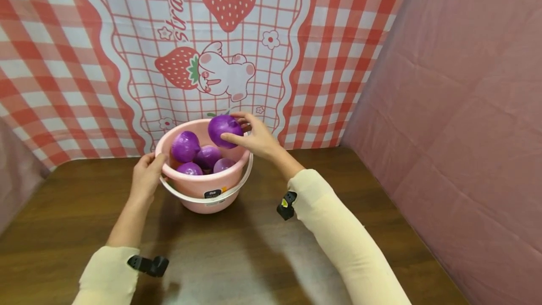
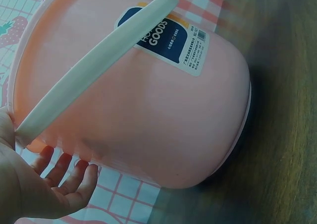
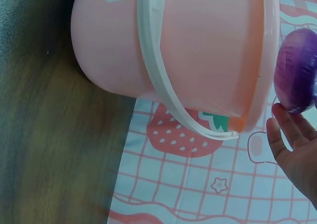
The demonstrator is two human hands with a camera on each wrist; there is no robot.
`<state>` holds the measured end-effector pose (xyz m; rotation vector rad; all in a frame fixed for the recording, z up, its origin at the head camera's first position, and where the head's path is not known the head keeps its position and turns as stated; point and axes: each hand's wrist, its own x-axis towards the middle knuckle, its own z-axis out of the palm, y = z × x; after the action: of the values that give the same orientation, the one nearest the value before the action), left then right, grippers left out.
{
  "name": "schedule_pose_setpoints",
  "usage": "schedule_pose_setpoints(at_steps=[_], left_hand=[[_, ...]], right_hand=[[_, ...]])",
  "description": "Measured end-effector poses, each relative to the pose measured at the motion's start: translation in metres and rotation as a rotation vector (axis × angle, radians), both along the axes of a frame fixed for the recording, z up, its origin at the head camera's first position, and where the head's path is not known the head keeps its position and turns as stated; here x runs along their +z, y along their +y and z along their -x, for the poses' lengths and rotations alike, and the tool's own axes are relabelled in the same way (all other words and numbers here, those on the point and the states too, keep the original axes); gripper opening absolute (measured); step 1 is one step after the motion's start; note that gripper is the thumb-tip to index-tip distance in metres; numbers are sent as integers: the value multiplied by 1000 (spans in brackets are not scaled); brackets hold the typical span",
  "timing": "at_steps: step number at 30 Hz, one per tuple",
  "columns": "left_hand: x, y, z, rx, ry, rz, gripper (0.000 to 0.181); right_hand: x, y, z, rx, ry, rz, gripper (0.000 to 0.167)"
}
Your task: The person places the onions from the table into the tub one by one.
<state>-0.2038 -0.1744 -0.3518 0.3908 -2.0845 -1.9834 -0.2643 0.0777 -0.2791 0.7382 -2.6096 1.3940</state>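
A pink bucket point(image 1: 199, 185) with a white handle point(image 2: 94, 68) stands upright on the table. My left hand point(image 1: 146, 175) grips its left rim, the thumb at the rim and the fingers against the outer wall, as the left wrist view shows. Over the right side of the bucket's mouth, my right hand point(image 1: 256, 138) holds a purple onion point(image 1: 222, 128) between thumb and fingers. In the right wrist view this onion point(image 3: 297, 70) is partly cut off by the frame edge. Several more purple onions point(image 1: 185, 146) lie inside the bucket.
The brown wooden table point(image 1: 211, 258) extends in front of the bucket and to both sides. A strawberry-print checked cloth point(image 1: 271, 74) hangs close behind the bucket. At the right hangs a pink cloth point(image 1: 457, 107). The bucket's handle hangs down at its front.
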Motion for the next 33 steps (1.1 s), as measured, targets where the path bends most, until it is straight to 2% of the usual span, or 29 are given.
schedule_pose_setpoints(at_steps=[8,19,25,33], left_hand=[[0,-1,0,1,-1,-3,44],[-1,-2,0,4,-1,3,48],[-1,-1,0,7,0,-8,42],[-1,-2,2,8,-1,-15,43]], right_hand=[[-6,-5,0,-8,0,-3,63],[-11,-17,3,31,-23,25,62],[-13,-22,4,11,-34,22,64],[-14,-29,6,-8,-30,-12,67]])
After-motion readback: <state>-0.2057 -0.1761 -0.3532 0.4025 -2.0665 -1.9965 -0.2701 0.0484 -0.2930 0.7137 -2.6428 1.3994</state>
